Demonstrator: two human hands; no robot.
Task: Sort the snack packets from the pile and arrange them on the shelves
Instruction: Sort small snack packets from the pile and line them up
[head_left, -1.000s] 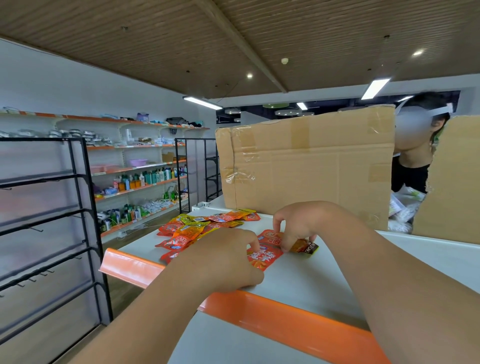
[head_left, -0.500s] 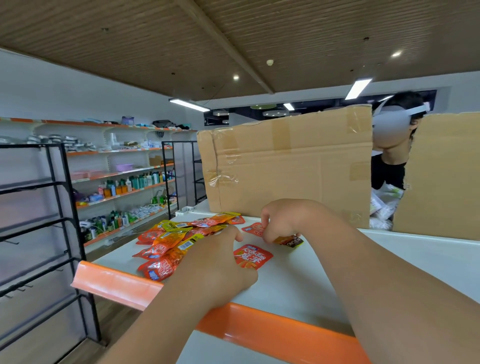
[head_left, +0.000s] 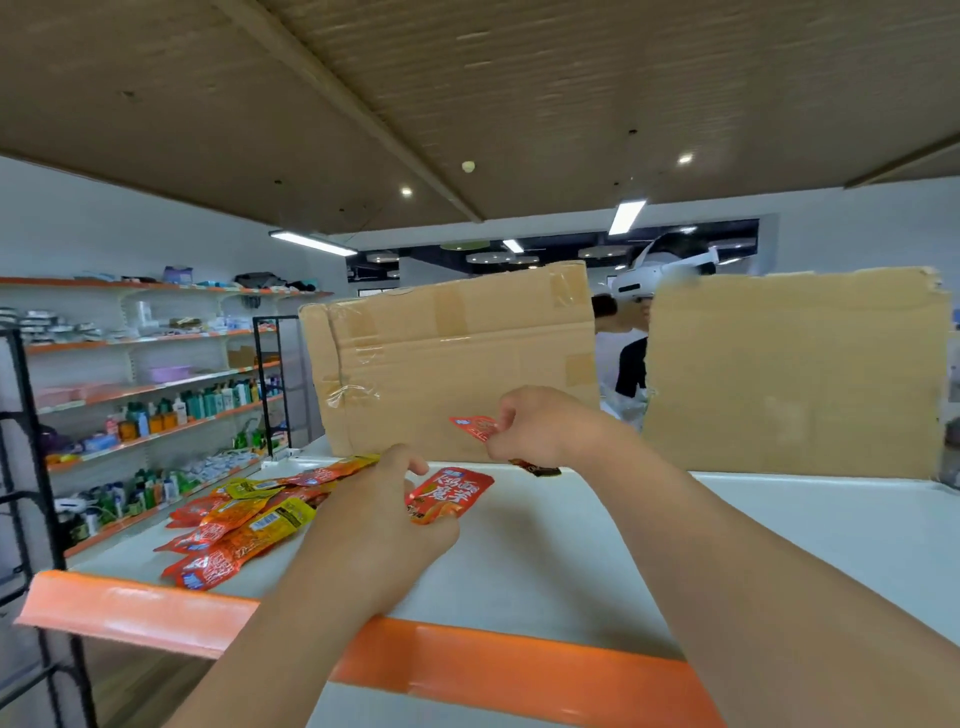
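Note:
A pile of red, orange and yellow snack packets (head_left: 244, 525) lies on the left of the white shelf top (head_left: 597, 561). My left hand (head_left: 384, 514) grips a red packet with white characters (head_left: 451, 493) just above the shelf. My right hand (head_left: 540, 426) pinches a smaller red packet (head_left: 475, 427), lifted off the shelf in front of the cardboard. A dark brown packet (head_left: 540, 468) lies on the shelf under my right hand.
Two cardboard sheets (head_left: 457, 364) (head_left: 789, 374) stand upright along the shelf's back. An orange strip (head_left: 467, 670) edges the front. A black wire rack (head_left: 31, 467) stands at left, stocked wall shelves (head_left: 156, 384) behind it. Another person (head_left: 628, 353) stands beyond the cardboard.
My right hand has lifted a small red packet off the shelf. My left hand has closed on the red packet with white characters. The view has tilted upward.

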